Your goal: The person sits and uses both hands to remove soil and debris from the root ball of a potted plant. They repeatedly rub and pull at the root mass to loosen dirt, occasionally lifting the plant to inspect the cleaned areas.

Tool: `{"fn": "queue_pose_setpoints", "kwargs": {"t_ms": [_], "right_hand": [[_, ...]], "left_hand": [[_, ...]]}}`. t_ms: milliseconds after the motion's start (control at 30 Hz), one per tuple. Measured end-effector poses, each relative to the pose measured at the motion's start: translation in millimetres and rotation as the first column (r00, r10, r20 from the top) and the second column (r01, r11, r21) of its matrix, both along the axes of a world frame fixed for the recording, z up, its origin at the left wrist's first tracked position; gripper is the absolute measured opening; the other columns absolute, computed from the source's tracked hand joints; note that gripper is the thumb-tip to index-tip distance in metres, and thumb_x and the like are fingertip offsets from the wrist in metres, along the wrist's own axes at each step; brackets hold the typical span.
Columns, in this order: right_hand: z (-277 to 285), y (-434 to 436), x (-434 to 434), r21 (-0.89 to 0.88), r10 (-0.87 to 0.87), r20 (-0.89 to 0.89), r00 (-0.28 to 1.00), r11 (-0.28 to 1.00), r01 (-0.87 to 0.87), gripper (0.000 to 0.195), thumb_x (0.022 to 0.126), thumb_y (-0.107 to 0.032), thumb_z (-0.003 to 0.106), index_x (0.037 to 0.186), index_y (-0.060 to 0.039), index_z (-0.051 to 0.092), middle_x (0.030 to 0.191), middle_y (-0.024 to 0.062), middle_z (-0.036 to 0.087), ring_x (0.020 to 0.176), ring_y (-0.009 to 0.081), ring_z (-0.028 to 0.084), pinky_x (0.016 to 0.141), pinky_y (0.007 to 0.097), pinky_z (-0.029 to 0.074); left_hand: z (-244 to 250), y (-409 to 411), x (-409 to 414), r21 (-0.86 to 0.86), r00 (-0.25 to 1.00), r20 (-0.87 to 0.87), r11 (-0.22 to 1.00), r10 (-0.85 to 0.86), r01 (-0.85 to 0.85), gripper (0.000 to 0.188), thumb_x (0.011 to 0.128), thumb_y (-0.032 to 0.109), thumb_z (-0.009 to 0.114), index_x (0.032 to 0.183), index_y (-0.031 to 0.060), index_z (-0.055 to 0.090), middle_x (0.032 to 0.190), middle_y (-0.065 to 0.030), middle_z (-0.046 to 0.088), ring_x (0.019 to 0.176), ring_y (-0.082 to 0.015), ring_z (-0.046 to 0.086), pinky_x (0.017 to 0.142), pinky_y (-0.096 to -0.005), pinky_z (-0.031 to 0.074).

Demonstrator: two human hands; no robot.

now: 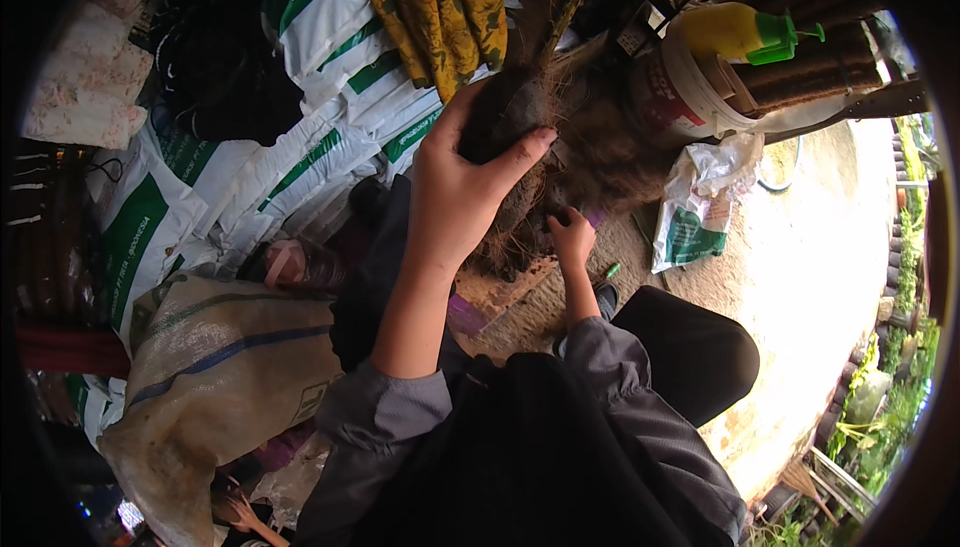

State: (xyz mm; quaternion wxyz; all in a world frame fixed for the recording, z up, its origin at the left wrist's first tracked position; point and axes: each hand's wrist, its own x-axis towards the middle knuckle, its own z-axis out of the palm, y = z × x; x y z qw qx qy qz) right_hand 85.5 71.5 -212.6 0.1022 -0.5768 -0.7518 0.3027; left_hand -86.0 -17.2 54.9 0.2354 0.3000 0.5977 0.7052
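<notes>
My left hand (465, 164) is wrapped around a dark, soil-covered root ball (517, 108), its thumb lying along the near side. A plant stem (570, 3) with stringy fibres rises from the ball toward the top of the view. Below the hand hang matted brown roots (510, 239). Smaller and lower, my right hand (574, 239) has its bent fingertips at the lower right side of this root mass and appears to pinch it; some of the contact is hidden. Behind the roots is a heap of brown fibre (622, 164).
White-and-green printed sacks (307, 149) are piled on the left, near a woven sack (232, 352). At upper right a white bucket (675, 89) holds a yellow spray bottle (720, 30). A plastic bag (697, 205) lies on the concrete floor (795, 247). Another person's hand (244, 513) shows at lower left.
</notes>
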Motion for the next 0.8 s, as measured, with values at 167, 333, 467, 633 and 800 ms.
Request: {"fn": "queue_pose_setpoints", "kwargs": {"t_ms": [167, 333, 467, 633, 800], "right_hand": [[-38, -3, 7, 0.147, 0.283, 0.106, 0.953, 0.944, -0.296, 0.041, 0.071, -0.020, 0.068, 0.111, -0.0120, 0.065, 0.100, 0.0115, 0.067, 0.092, 0.0305, 0.063, 0.089, 0.0423, 0.039], [-68, -3, 12, -0.069, 0.219, 0.063, 0.974, 0.974, -0.215, 0.049, 0.069, -0.026, 0.071, 0.115, -0.0106, 0.062, 0.103, 0.0163, 0.066, 0.096, 0.0324, 0.062, 0.082, 0.0417, 0.049], [-112, 24, 14, -0.175, 0.133, 0.052, 0.990, 0.977, -0.122, 0.054, 0.070, -0.024, 0.072, 0.120, -0.0102, 0.058, 0.112, 0.0169, 0.062, 0.101, 0.0323, 0.060, 0.086, 0.0409, 0.048], [-104, 12, -21, -0.194, 0.370, 0.161, 0.915, 0.921, -0.338, 0.066, 0.069, -0.028, 0.073, 0.129, -0.0119, 0.049, 0.129, 0.0092, 0.053, 0.116, 0.0259, 0.052, 0.092, 0.0451, 0.043], [-122, -2, -31, -0.107, 0.287, 0.161, 0.944, 0.956, -0.272, 0.066, 0.065, -0.024, 0.078, 0.124, -0.0108, 0.053, 0.120, 0.0086, 0.055, 0.113, 0.0276, 0.050, 0.092, 0.0429, 0.041]], "left_hand": [[4, 4, 4, -0.030, 1.000, 0.003, 1.000, -0.002, 0.002, 0.042, 0.077, 0.016, 0.074, 0.111, -0.0013, 0.058, 0.097, -0.0063, 0.064, 0.087, -0.0113, 0.059, 0.079, -0.0266, 0.048], [5, 1, 2, -0.032, 1.000, 0.016, 0.999, 0.018, -0.017, 0.041, 0.077, 0.013, 0.073, 0.112, -0.0014, 0.057, 0.098, -0.0059, 0.064, 0.088, -0.0110, 0.059, 0.080, -0.0264, 0.048], [6, 3, 0, -0.053, 0.998, 0.070, 0.999, -0.006, 0.010, 0.043, 0.077, 0.011, 0.073, 0.114, -0.0019, 0.056, 0.099, -0.0060, 0.063, 0.089, -0.0112, 0.059, 0.081, -0.0263, 0.047], [7, 3, 2, -0.077, 0.994, 0.109, 0.997, -0.007, 0.016, 0.045, 0.076, 0.010, 0.073, 0.115, -0.0026, 0.054, 0.100, -0.0062, 0.062, 0.090, -0.0115, 0.058, 0.082, -0.0264, 0.047], [1, 6, 2, -0.055, 0.993, 0.121, 0.998, -0.017, 0.024, 0.045, 0.076, 0.008, 0.073, 0.116, -0.0030, 0.054, 0.101, -0.0066, 0.062, 0.091, -0.0114, 0.058, 0.082, -0.0264, 0.047]]}}
